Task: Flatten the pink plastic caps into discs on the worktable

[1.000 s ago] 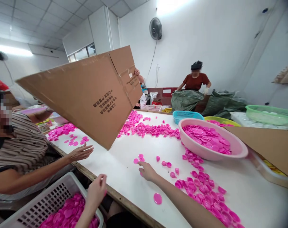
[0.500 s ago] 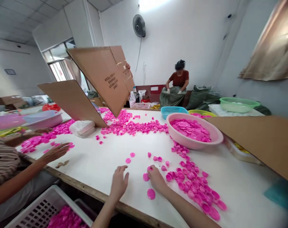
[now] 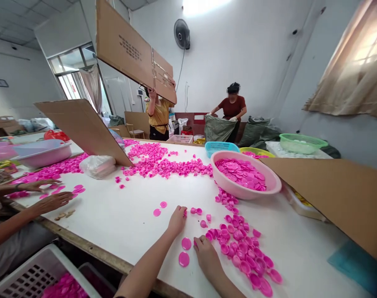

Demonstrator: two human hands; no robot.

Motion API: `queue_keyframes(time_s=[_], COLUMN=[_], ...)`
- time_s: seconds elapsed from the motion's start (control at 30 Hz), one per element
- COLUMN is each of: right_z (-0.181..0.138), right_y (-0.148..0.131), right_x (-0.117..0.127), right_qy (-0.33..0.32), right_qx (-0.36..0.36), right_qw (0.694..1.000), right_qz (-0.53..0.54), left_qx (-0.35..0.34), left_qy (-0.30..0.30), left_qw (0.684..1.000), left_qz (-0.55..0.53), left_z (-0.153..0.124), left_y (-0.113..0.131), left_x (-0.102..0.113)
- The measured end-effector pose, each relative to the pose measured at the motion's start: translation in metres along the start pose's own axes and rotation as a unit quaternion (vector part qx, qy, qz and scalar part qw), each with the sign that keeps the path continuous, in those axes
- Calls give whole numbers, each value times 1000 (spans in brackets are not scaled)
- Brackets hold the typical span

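Note:
My left hand (image 3: 177,221) reaches forward over the white table, its fingers curled on a small pink plastic cup (image 3: 185,213) at the fingertips. Nearer to me, my right hand (image 3: 206,253) is closed, with a bit of a pink plastic piece (image 3: 195,244) showing at its fingertips; the rest of that piece is hidden. Two flat pink discs lie just left of the right hand, the upper disc (image 3: 186,243) and the lower disc (image 3: 183,259). A few loose cups (image 3: 196,211) lie past the left hand. A pile of pink cups (image 3: 242,252) spreads to the right.
A pink basin (image 3: 277,182) full of discs stands beyond the pile. Cardboard sheets flank the table, the right sheet (image 3: 337,182) and the left sheet (image 3: 82,124). At left are a co-worker's hands (image 3: 56,201). One person (image 3: 159,116) lifts cardboard; another (image 3: 233,105) handles a sack.
My left hand has moved forward and right onto a cup. My right hand has drawn back towards me, beside the two discs. The far person has raised the large cardboard.

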State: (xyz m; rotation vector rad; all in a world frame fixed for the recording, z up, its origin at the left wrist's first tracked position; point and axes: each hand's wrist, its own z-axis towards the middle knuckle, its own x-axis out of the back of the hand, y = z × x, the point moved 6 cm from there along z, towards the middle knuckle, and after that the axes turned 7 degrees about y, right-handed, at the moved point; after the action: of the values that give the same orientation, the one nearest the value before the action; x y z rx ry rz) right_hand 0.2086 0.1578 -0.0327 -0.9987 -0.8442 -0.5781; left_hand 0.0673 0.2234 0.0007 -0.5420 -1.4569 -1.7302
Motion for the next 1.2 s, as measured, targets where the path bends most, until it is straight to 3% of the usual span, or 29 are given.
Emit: queue_keyframes(time_s=[0.17, 0.3, 0.43, 0.53, 0.77, 1.0, 1.1, 1.2], right_z=[8, 35, 64, 75, 92, 106, 106, 104], right_y=[7, 2, -21, -42, -51, -48, -45, -42], right_x=[2, 12, 0, -20, -45, -54, -59, -61], right_qy=[-7, -31, -94, -165, -278, -320, -332, -341], right_qx=[-14, -81, -183, -214, -249, -251, -247, -242], right_qw=[999, 994, 940, 903, 877, 878, 874, 872], right_qz=[-37, 65, 272, 333, 301, 252, 255, 252], left_qx=[41, 68, 88, 95, 115, 103, 105, 158], left_qy=[28, 67, 85, 98, 94, 79, 21, -34], left_qw=[998, 995, 992, 989, 987, 989, 991, 986], left_qz=[-34, -29, -32, -50, -54, -70, -76, -36], left_z=[-45, -61, -63, -64, -63, -61, -52, -34], left_y=[-23, -33, -37, -39, -43, -45, -50, -59], left_x=[28, 40, 39, 39, 41, 42, 42, 38])
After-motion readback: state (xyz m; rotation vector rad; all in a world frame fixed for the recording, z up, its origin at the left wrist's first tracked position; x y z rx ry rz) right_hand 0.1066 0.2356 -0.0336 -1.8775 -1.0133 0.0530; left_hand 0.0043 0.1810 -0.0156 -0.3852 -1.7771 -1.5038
